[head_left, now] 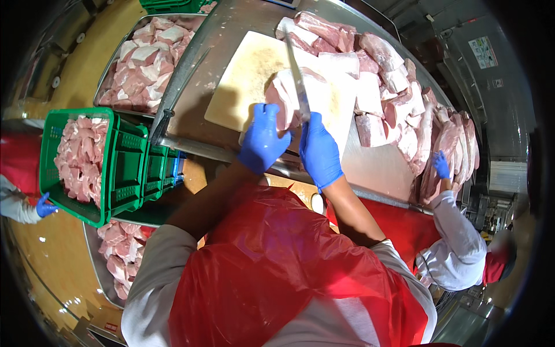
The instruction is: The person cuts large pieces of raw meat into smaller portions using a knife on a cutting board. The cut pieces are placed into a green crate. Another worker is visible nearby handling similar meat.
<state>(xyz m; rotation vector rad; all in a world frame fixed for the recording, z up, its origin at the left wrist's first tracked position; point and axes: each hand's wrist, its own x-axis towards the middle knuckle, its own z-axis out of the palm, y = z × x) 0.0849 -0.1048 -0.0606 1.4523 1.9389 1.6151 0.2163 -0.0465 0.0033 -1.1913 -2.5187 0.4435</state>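
Note:
A pale piece of pork loin (276, 99) with a white fat side lies on the cutting board (234, 75). My right hand (319, 153), in a blue glove, grips a knife (298, 81) by its handle, which the fingers hide. The long blade points away from me and passes over the pork. At the near left end of the meat is my blue-gloved left hand (260, 141). Its fingertips rest against the meat's edge, and the thumb stands apart, stretched toward the right.
Many pork pieces (370, 92) are heaped along the right of the metal table (376, 165). A sharpening steel (167, 113) lies at its left edge. Left stand a green crate (107, 168) of cut meat and a meat-filled bin (107, 81). Co-workers' gloved hands (442, 165) show at both sides.

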